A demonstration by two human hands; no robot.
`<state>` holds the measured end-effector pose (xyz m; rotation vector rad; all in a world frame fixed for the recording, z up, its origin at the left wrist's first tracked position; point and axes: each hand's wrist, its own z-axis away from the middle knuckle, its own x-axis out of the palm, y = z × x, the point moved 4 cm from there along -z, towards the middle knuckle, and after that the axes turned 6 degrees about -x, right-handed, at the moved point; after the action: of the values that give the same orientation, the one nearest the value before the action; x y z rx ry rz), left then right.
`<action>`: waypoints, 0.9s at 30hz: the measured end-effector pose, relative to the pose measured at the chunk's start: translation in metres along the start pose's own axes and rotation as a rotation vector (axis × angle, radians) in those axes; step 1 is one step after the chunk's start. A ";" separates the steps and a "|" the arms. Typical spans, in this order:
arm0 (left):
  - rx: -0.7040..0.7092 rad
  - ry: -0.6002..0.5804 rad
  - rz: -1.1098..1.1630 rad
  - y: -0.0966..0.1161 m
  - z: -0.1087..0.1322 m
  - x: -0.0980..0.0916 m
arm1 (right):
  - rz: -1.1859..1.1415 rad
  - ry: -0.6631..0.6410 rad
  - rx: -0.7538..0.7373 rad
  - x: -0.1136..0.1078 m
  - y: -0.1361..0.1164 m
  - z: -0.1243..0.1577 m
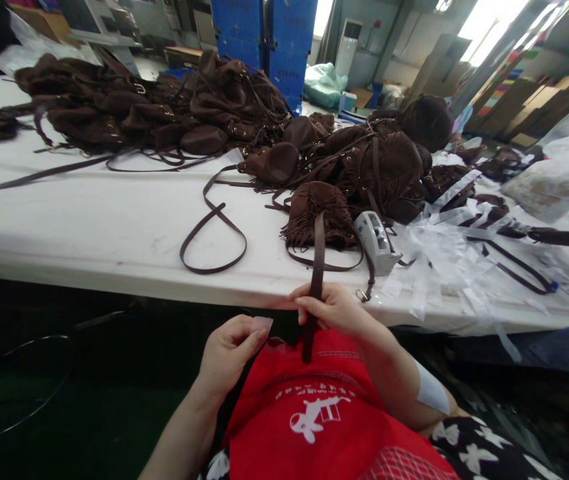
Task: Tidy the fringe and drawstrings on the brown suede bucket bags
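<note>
In the head view my left hand [232,350] pinches a small pale piece of film [263,324] in front of the table edge. My right hand [332,308] grips a dark brown strap [318,257] near its lower end, which hangs over the red apron [304,380]. Beyond that hand, a brown fringed bag [317,210] lies on the white table [129,227], the strap running up over it. A grey tape dispenser [377,243] stands against the bag's right side. A metal clasp [363,295] rests at the table edge, right of my right hand.
A heap of brown bags [164,107] spreads along the back of the table. One looped strap [214,213] lies left of the fringed bag. Clear plastic strips [444,260] cover the right side. Blue cabinets [264,43] stand behind.
</note>
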<state>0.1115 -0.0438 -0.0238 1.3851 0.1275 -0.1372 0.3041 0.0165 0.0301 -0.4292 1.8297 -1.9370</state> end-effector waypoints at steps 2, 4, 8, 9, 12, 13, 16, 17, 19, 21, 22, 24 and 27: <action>0.051 0.001 -0.025 0.006 0.000 0.001 | 0.056 -0.064 0.019 0.014 0.010 0.000; 0.088 -0.025 -0.054 0.011 -0.001 0.006 | 0.069 -0.087 0.015 0.027 0.018 -0.001; 0.098 -0.077 -0.127 0.017 -0.002 0.014 | 0.121 -0.083 -0.015 0.038 0.025 -0.003; 0.095 -0.088 -0.146 0.019 -0.002 0.015 | 0.147 -0.083 -0.023 0.038 0.025 -0.003; 0.087 -0.120 -0.189 0.022 -0.003 0.015 | 0.211 -0.089 -0.053 0.038 0.023 -0.001; 0.090 -0.143 -0.199 0.023 -0.003 0.015 | 0.226 -0.096 -0.065 0.038 0.022 0.000; 0.108 -0.225 -0.234 0.027 -0.002 0.014 | 0.266 -0.130 -0.089 0.038 0.021 0.004; 0.105 -0.241 -0.243 0.027 -0.001 0.013 | 0.286 -0.144 -0.090 0.038 0.021 0.005; 0.079 -0.263 -0.256 0.027 0.000 0.011 | 0.334 -0.162 -0.083 0.038 0.021 0.006; 0.048 -0.283 -0.254 0.026 0.001 0.010 | 0.355 -0.160 -0.071 0.037 0.021 0.007; 0.036 -0.289 -0.252 0.026 0.001 0.010 | 0.347 -0.147 -0.066 0.036 0.021 0.007; 0.019 -0.269 -0.239 0.026 0.002 0.009 | 0.303 -0.094 -0.069 0.031 0.017 0.006; 0.004 -0.207 -0.207 0.027 0.004 0.008 | 0.209 0.033 -0.107 0.020 0.004 0.004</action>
<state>0.1240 -0.0432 0.0013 1.3513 0.0977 -0.4518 0.2894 0.0023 0.0253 -0.2300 1.9225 -1.7218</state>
